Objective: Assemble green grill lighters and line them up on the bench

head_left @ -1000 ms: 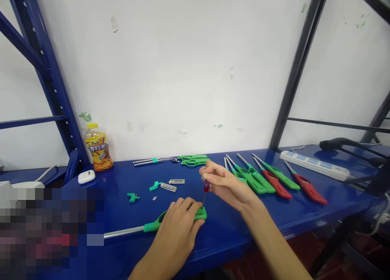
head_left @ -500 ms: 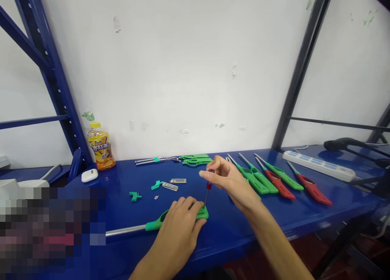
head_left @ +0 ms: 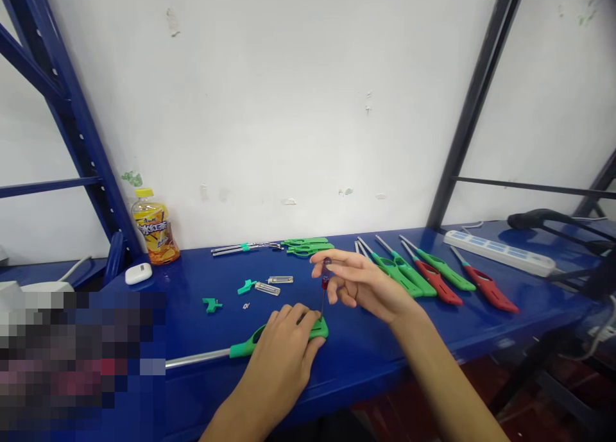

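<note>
Under my left hand (head_left: 287, 349), a green lighter (head_left: 245, 348) with a long metal tube lies on the blue table, gripped around its handle. My right hand (head_left: 363, 278) has its fingers around the dark red handle of a small screwdriver (head_left: 326, 280). The screwdriver stands nearly upright, its tip at the handle's right end. Behind my left hand lie two clear fuel tanks (head_left: 267, 289), a teal trigger piece (head_left: 247, 287), another green piece (head_left: 212, 305) and a tiny pale part (head_left: 246, 306).
Green handle shells (head_left: 310, 248) and metal tubes (head_left: 231, 250) lie along the wall. Several green and red lighters (head_left: 436, 281) are on the right, beside a white power strip (head_left: 498, 253). A drink bottle (head_left: 156, 233) and white case (head_left: 138, 273) stand at the left.
My right hand's fingers have loosened and spread around the screwdriver handle, which stands a little more upright. My left hand stays on the green lighter. The camera view has shifted slightly.
</note>
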A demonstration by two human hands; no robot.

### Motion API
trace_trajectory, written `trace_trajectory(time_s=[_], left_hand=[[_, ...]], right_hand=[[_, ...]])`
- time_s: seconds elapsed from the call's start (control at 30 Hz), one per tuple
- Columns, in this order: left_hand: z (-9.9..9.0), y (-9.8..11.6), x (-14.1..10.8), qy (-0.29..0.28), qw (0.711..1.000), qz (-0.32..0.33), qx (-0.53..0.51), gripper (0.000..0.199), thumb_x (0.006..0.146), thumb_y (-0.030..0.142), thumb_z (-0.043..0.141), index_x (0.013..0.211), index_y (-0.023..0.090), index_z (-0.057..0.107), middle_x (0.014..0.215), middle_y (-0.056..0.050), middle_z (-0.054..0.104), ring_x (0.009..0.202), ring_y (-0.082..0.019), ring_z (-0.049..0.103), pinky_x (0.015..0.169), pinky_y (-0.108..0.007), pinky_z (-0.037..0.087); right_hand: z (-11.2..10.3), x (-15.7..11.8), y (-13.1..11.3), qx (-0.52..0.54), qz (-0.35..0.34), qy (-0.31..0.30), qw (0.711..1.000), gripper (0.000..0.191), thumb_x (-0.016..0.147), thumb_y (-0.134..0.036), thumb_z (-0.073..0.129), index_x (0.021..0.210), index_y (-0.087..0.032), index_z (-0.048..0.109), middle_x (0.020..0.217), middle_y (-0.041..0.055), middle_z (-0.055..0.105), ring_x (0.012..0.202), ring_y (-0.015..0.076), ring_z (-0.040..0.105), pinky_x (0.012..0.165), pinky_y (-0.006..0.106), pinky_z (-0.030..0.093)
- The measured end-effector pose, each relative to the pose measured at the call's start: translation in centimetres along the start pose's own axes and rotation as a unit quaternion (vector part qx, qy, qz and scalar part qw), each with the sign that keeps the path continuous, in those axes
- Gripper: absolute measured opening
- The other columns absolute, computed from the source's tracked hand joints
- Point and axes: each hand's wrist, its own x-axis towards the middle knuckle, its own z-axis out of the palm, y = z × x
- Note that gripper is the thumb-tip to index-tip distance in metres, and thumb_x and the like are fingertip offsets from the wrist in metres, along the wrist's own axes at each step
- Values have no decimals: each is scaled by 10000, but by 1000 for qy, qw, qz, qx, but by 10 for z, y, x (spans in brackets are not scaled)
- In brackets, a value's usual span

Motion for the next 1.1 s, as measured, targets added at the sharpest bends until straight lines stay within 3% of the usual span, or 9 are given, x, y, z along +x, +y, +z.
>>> trace_trajectory(time_s=[0.17,0.3,0.4,0.5,0.6,0.7,0.8,0.93,1.1], left_hand=[[-1,0,-1,-4,1000,-1,10,276,1047,228,519,1292,226,645,1249,-76,678,1143,-305,606,1036,-524,464],[-3,2,-1,-4,1000,-2,6,286,1050,231,515,1308,235,637,1256,-71,677,1151,-307,607,1042,-532,458],[-4,3,0,-6,1000,1,7,284,1054,225,508,1307,238,638,1242,-68,682,1143,-301,611,1034,-520,461],[-4,2,0,-4,1000,7,10,270,1058,230,502,1288,238,641,1222,-66,687,1124,-300,617,1007,-514,473],[-2,1,-1,1,1000,9,10,264,1057,227,500,1280,231,641,1228,-69,683,1131,-305,615,1009,-521,472],[-2,1,-1,1,1000,10,12,270,1058,224,496,1288,232,637,1229,-74,682,1133,-305,614,1014,-520,470],[-2,2,-1,1,1000,11,11,270,1059,229,495,1290,235,634,1222,-73,682,1139,-303,614,1026,-522,465],[-2,2,-1,1,1000,9,12,265,1060,234,495,1286,236,634,1213,-72,682,1136,-302,618,1027,-523,467],[-1,2,-3,7,1000,13,14,270,1064,234,486,1294,244,628,1231,-68,676,1140,-300,616,1026,-519,468]], right_hand=[[9,0,-1,-149,-45,3,988,249,968,-415,703,1145,-242,729,1066,57,742,586,87,667,489,208,426],[18,1,0,-250,-62,87,962,238,911,-432,768,1054,-248,720,905,2,685,555,101,624,530,244,447],[19,1,4,-380,-112,161,904,189,969,-432,693,1046,-272,757,897,17,659,607,135,613,594,287,477],[18,-2,4,-506,-132,140,841,247,1042,-420,579,1120,-312,787,897,44,694,777,206,660,724,336,492],[19,-10,-1,-513,-96,59,851,373,1107,-360,430,1424,-379,625,1007,24,753,759,192,677,804,364,501],[22,-17,-8,-505,-78,22,860,464,1120,-294,355,1559,-399,465,1142,27,753,671,156,662,812,367,512],[26,-18,-10,-494,-71,46,865,550,1099,-307,445,1631,-385,330,954,3,762,632,167,657,756,345,511],[29,-15,-9,-525,-73,89,843,508,1053,-402,566,1553,-375,478,826,-9,752,662,205,681,702,334,496],[28,-28,-21,-510,-103,69,851,426,1071,-364,521,1495,-383,556,1301,30,741,1029,254,720,894,385,507]])
